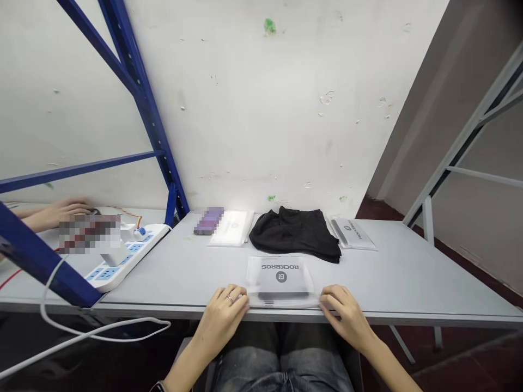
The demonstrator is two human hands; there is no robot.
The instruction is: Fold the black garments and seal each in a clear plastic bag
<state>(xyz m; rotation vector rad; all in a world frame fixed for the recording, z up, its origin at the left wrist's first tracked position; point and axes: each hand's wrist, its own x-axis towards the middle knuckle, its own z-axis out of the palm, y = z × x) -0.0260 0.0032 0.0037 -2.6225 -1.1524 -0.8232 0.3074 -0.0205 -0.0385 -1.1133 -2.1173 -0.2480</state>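
Note:
A clear plastic bag printed with ROCKBROS lies flat at the near edge of the grey table, with something dark inside its near end. My left hand touches the bag's near left corner with curled fingers, a ring on one finger. My right hand pinches the bag's near right corner. Behind the bag lies a folded black garment.
A second ROCKBROS bag lies right of the garment, a white packet and a blurred purple item left of it. A white power strip with cables and a blue rack post stand left. Another person's hand rests far left.

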